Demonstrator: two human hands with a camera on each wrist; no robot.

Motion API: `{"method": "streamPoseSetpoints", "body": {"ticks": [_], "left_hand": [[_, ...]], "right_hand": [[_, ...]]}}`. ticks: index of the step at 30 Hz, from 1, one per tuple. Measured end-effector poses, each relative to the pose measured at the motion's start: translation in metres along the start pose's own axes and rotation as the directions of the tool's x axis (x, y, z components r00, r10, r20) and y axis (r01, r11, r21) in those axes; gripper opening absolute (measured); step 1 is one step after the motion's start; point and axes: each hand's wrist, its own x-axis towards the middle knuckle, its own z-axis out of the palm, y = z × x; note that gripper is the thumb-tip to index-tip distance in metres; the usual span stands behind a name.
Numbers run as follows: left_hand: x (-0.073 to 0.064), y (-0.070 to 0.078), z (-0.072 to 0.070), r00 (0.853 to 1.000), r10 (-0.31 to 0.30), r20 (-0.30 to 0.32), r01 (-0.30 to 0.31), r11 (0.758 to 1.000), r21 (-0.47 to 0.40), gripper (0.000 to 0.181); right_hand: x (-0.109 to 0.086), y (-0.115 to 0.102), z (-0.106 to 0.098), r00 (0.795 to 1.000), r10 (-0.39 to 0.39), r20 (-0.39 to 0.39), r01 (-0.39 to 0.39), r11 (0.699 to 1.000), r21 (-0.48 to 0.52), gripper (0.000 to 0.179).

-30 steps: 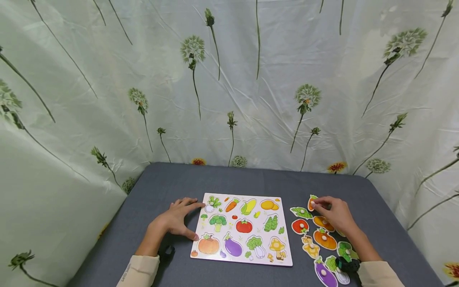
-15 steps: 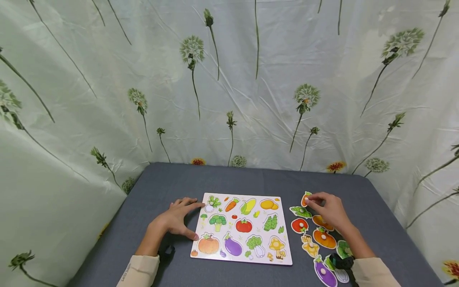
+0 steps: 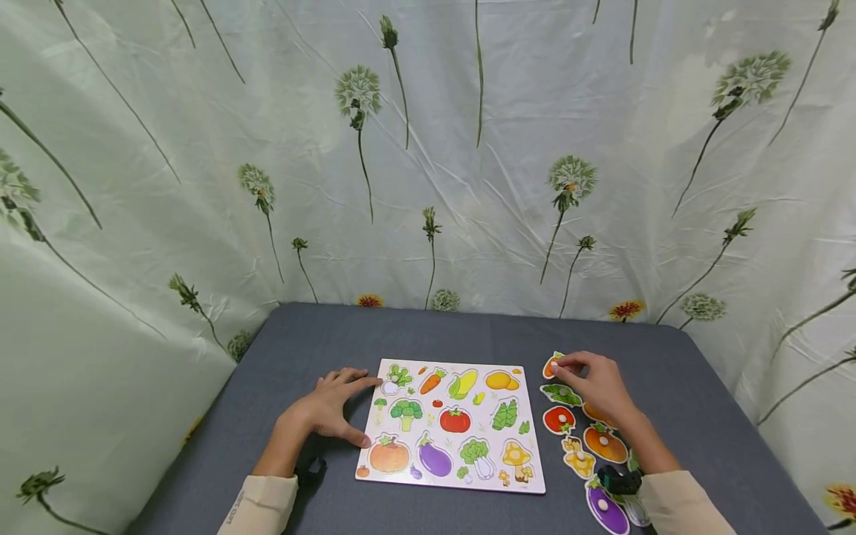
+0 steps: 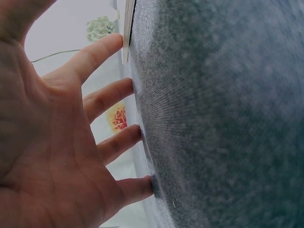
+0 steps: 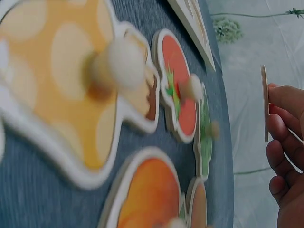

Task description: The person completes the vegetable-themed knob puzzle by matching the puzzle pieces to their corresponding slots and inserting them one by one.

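Note:
My right hand (image 3: 594, 380) pinches the carrot puzzle piece (image 3: 550, 367) by its knob. In the right wrist view this piece (image 5: 265, 107) appears edge-on, raised off the table. My left hand (image 3: 328, 407) lies spread at the left side of the puzzle board (image 3: 444, 464), with thumb and index finger at its edge. The left wrist view has the straight index finger (image 4: 97, 56) against the board's edge (image 4: 127, 35), and the other fingertips on the cloth. Printed vegetable shapes cover the white board, including a carrot picture (image 3: 432, 383) in its top row.
Loose knobbed pieces lie right of the board: a green pod-like piece (image 3: 560, 394), tomato (image 3: 559, 420), mushroom (image 3: 579, 458), pumpkin (image 3: 605, 443) and eggplant (image 3: 607, 507). My right forearm partly covers others. A flower-printed curtain (image 3: 495, 186) stands behind the grey table (image 3: 321, 327).
My right hand has moved left and slightly away from me with the carrot piece, off the pile toward the board's far right corner. The left hand has stayed put.

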Motion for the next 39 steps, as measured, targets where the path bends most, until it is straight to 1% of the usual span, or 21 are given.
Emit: {"method": "streamPoseSetpoints", "body": {"ticks": [5,13,18,21,26,34,39], "left_hand": [[-0.001,0.0,0.0,1.0,-0.005,0.001,0.005,1.0,0.0,0.107],[-0.001,0.0,0.0,1.0,0.0,0.001,0.0,1.0,0.004,0.107],[-0.001,0.001,-0.001,1.0,0.006,0.001,-0.006,1.0,-0.003,0.107],[-0.001,0.001,-0.001,1.0,0.009,-0.001,-0.009,1.0,-0.006,0.107],[-0.001,0.0,0.0,1.0,0.006,-0.006,-0.006,1.0,0.006,0.108],[0.0,0.0,0.001,1.0,0.003,-0.008,-0.003,1.0,0.013,0.108],[-0.001,-0.001,0.001,1.0,0.005,-0.013,-0.005,1.0,0.008,0.107]], "right_hand": [[0.005,-0.01,0.01,1.0,-0.004,0.015,0.003,0.999,0.036,0.024],[0.009,-0.022,0.028,1.0,-0.015,0.019,0.014,0.999,0.051,0.02],[0.011,-0.03,0.035,0.998,-0.045,0.032,0.042,0.995,0.087,0.016],[0.012,-0.036,0.038,0.997,-0.071,0.025,0.068,0.993,0.092,0.015],[0.015,-0.045,0.044,0.996,-0.091,0.016,0.089,0.991,0.101,0.015],[0.019,-0.061,0.055,0.997,-0.059,0.054,0.052,0.992,0.117,0.017],[0.022,-0.07,0.066,0.997,-0.056,0.059,0.048,0.991,0.126,0.016]]}}
